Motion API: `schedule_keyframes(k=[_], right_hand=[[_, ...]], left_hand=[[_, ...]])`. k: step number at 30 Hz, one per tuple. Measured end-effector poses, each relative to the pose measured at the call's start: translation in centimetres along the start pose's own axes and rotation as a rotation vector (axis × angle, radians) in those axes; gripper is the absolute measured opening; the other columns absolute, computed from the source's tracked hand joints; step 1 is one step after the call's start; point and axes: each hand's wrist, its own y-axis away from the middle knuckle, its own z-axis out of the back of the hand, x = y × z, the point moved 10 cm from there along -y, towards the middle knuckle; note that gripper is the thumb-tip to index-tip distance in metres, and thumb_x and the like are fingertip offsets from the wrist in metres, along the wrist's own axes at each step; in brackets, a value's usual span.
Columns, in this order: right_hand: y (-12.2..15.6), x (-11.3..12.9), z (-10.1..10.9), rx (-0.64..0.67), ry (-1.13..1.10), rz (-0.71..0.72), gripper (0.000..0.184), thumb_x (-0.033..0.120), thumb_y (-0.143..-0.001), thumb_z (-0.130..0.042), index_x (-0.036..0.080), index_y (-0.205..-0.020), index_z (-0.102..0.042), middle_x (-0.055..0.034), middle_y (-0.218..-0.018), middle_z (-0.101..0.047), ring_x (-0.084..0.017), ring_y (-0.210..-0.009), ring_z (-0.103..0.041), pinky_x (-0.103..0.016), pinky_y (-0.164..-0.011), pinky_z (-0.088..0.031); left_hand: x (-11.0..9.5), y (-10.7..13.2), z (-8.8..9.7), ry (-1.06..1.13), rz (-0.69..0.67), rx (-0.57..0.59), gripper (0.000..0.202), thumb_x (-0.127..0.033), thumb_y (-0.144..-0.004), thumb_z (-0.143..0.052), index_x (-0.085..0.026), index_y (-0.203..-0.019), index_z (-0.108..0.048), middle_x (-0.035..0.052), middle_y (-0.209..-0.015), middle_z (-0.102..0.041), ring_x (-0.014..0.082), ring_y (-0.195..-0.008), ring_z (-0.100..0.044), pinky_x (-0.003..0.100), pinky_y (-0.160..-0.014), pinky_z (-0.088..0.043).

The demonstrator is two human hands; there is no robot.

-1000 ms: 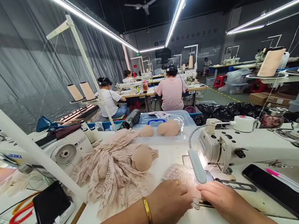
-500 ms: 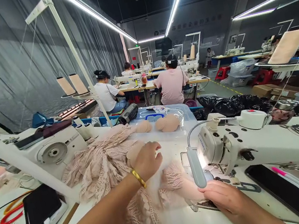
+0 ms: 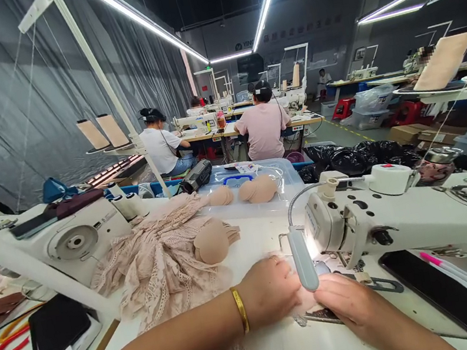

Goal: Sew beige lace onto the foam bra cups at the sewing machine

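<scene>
My left hand, with a gold bangle at the wrist, is closed on a piece of pale pink lace fabric in front of the sewing machine. My right hand pinches the right side of the same piece, close to the needle area. A grey lamp on a flexible neck hangs over it and hides part of the fabric and some fingertips. To the left lies a heap of pink lace fabric, with beige bra cups on it.
More beige cups sit on a clear plastic box lid behind. A black phone lies on the right, another on the left near red-handled scissors. Co-workers sit at machines ahead.
My left hand has come down and right from beside the bra cups to the lace piece at the machine, and its fingers have closed on it. My right hand has stayed nearly in place.
</scene>
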Motion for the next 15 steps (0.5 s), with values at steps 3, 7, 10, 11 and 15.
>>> schedule_keyframes(k=[3, 7, 10, 11, 15], right_hand=[[0.4, -0.3, -0.5, 0.020, 0.024, -0.024, 0.040, -0.004, -0.101, -0.038, 0.023, -0.117, -0.064, -0.0065, -0.118, -0.076, -0.020, -0.114, -0.070, -0.026, -0.081, -0.060], [1.1, -0.3, -0.1, 0.022, 0.183, -0.033, 0.041, 0.000, -0.103, -0.038, 0.023, -0.123, -0.065, -0.0087, -0.121, -0.076, -0.025, -0.111, -0.069, -0.030, -0.071, -0.055], [1.2, 0.4, 0.4, 0.064, 0.190, -0.016, 0.042, 0.003, -0.103, -0.041, 0.025, -0.129, -0.065, -0.0070, -0.105, -0.075, -0.023, -0.092, -0.067, -0.031, -0.071, -0.052], [1.2, 0.5, 0.6, 0.077, 0.173, -0.016, 0.042, 0.004, -0.103, -0.041, 0.025, -0.129, -0.066, -0.0063, -0.101, -0.074, -0.022, -0.089, -0.066, -0.031, -0.072, -0.052], [0.8, 0.8, 1.0, 0.115, 0.093, -0.040, 0.039, 0.006, -0.104, -0.044, 0.027, -0.124, -0.069, -0.0051, -0.096, -0.070, -0.020, -0.087, -0.064, -0.030, -0.072, -0.051]], left_hand=[[-2.1, 0.5, 0.8, 0.008, -0.170, -0.080, 0.025, -0.019, -0.098, -0.061, -0.020, -0.074, -0.053, 0.0037, -0.087, -0.066, 0.0195, -0.081, -0.057, 0.038, -0.078, -0.045], [-2.4, 0.7, -0.1, 0.053, -0.143, -0.088, 0.028, -0.023, -0.100, -0.059, -0.020, -0.073, -0.052, 0.0035, -0.085, -0.064, 0.0177, -0.075, -0.053, 0.035, -0.074, -0.045], [-2.2, 0.7, -0.3, 0.066, -0.095, -0.119, 0.024, -0.025, -0.102, -0.057, -0.019, -0.079, -0.056, 0.0044, -0.087, -0.063, 0.0187, -0.076, -0.053, 0.034, -0.074, -0.046], [-2.1, 0.8, -0.2, 0.072, -0.085, -0.134, 0.022, -0.025, -0.102, -0.056, -0.018, -0.081, -0.058, 0.0046, -0.087, -0.063, 0.0190, -0.077, -0.053, 0.034, -0.075, -0.047], [-2.1, 0.8, 0.4, 0.098, -0.067, -0.179, 0.018, -0.021, -0.100, -0.056, -0.017, -0.083, -0.060, 0.0046, -0.087, -0.062, 0.0195, -0.078, -0.053, 0.034, -0.076, -0.047]])
